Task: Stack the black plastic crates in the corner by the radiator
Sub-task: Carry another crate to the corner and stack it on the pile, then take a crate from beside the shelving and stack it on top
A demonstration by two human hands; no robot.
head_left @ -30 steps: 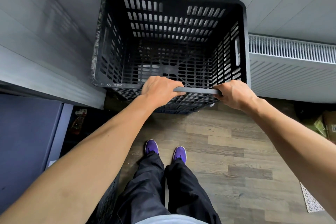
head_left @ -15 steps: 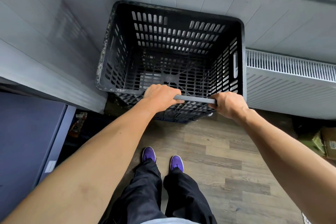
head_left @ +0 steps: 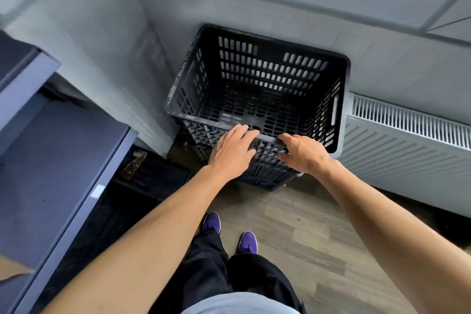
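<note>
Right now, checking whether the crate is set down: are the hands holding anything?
Nothing gripped: left hand and right hand lie open against the crate's near rim.

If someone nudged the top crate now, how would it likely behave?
The top crate is empty and slotted all over, so probably light for its size. Its walls look rigid. Sitting high on the crate below, it might shift, though the wall and radiator hem it in.

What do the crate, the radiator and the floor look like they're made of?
Top crate: black moulded plastic, matt and scuffed, with slotted lattice walls. Radiator: probably white painted metal, going by its ribbed panel and top grille. Floor: wood-look planks with printed grain, likely laminate or vinyl.
</note>
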